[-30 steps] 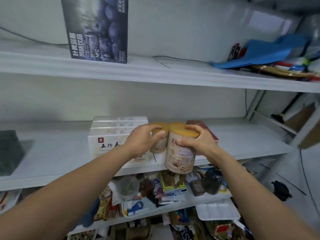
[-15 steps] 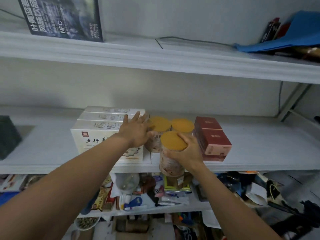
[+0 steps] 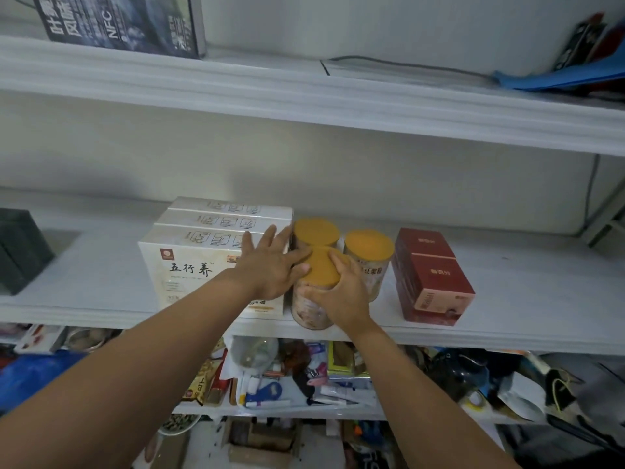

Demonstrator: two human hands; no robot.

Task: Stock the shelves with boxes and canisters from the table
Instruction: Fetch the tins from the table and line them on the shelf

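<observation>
canister [image 3: 319,270]: upright at the front edge of the middle shelf [image 3: 507,299], yellow lid on, just in front of two more canisters [image 3: 368,245] with the same lids.
right hand [image 3: 341,296]: your fingers [image 3: 340,262] curl over the lid rim and your thumb wraps the side, grasping the canister.
left hand [image 3: 270,265]: your fingers are straight and spread, released; the palm lies over the corner of the white boxes [image 3: 189,262], thumb touching the lid.
white boxes: three in a row, just left of the canisters.
red boxes [image 3: 433,275]: right of the canisters, slightly apart.
upper shelf [image 3: 304,93]: dark printed box [image 3: 125,22] at its left.
</observation>
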